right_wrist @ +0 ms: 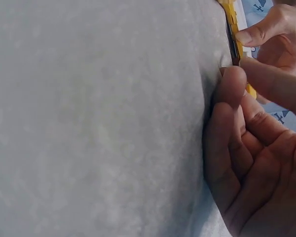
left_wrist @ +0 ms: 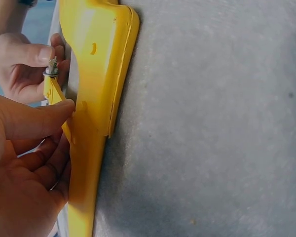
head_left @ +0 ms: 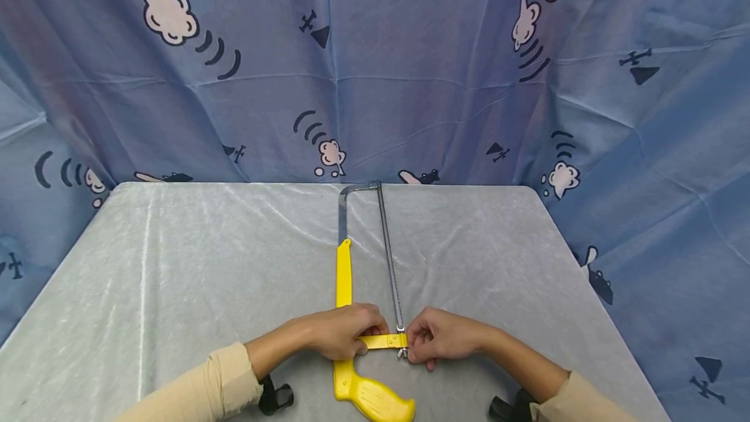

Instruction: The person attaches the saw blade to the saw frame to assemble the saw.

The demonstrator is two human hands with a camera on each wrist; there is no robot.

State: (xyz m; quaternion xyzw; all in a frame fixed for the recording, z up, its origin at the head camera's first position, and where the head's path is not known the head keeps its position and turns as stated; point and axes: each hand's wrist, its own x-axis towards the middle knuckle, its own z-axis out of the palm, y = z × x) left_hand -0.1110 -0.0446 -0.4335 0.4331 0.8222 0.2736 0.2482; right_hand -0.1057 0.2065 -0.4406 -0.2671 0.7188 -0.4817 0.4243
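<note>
A hacksaw [head_left: 344, 272] with a yellow frame and handle [head_left: 377, 399] lies on the grey cloth, its blade [head_left: 389, 256] running along the right side. My left hand [head_left: 346, 331] pinches the yellow crosspiece [head_left: 383, 342] between thumb and fingers. At the crosspiece's right end, a small metal wing nut [left_wrist: 52, 68] sticks out below the blade's near end. My right hand [head_left: 448, 335], fingers curled, holds the wing nut with thumb and fingertips. In the right wrist view the fingers [right_wrist: 229, 89] hide the nut.
A grey cloth covers the table [head_left: 234, 266]. Behind it hangs a blue curtain [head_left: 375, 103] with printed planes and clouds. The saw's far end reaches the table's back edge. Dark wrist straps [head_left: 275, 396] show below both sleeves.
</note>
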